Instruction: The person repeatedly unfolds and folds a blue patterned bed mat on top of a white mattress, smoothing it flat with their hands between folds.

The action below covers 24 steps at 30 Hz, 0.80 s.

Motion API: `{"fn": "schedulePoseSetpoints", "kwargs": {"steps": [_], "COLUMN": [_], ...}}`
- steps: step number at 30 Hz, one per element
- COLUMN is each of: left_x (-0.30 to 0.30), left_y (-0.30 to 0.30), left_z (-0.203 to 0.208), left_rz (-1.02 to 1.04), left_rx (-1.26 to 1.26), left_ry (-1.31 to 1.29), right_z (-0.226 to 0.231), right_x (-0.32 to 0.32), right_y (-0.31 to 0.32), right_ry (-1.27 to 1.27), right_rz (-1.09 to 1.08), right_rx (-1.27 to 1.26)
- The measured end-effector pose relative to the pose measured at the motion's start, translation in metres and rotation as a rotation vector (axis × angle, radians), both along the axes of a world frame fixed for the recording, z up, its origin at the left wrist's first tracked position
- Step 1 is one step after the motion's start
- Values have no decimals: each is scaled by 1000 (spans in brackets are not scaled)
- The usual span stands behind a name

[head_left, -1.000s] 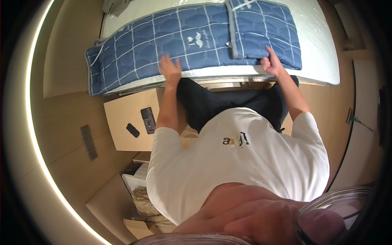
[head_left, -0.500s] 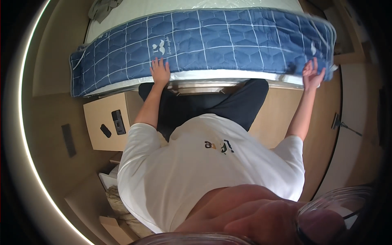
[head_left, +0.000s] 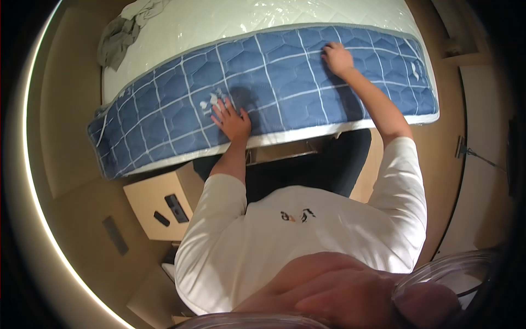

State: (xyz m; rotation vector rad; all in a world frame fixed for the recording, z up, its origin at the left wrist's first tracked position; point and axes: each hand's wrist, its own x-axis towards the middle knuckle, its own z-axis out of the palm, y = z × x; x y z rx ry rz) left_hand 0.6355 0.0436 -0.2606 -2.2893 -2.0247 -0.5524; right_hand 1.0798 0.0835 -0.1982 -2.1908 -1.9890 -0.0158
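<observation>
A blue quilted mattress pad (head_left: 296, 82) with white grid lines lies as a long folded band along the near side of the white mattress (head_left: 219, 24). My left hand (head_left: 233, 122) rests open on the pad, fingers spread beside a white printed pattern. Farther off and to the right, my right hand (head_left: 337, 59) is over the pad near its far edge. Its fingers are curled inward, and the tips are partly hidden, so whether they pinch the fabric does not show.
A crumpled grey cloth (head_left: 118, 41) lies on the mattress at the far left. Left of my legs stands a light wooden cabinet (head_left: 150, 200) with two dark objects (head_left: 176, 208) on top. A long-handled tool (head_left: 461, 147) is at the right by the wall.
My right hand has moved left and farther in from the pad's right end, its fingers now curled. My left hand has slid onto the pad. The view has shifted, showing more mattress.
</observation>
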Motion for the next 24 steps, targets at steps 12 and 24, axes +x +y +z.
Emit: {"fn": "schedulePoseSetpoints", "kwargs": {"steps": [12,24], "left_x": [-12,-58], "left_y": [7,29], "left_z": [-20,15], "left_rz": [12,140], "left_rx": [-104,-62], "left_ry": [-10,-676], "right_z": [4,25], "right_x": [-44,-108], "right_y": [124,-142], "right_ry": [-339,153], "right_rz": [64,50], "right_rx": [-337,241]}}
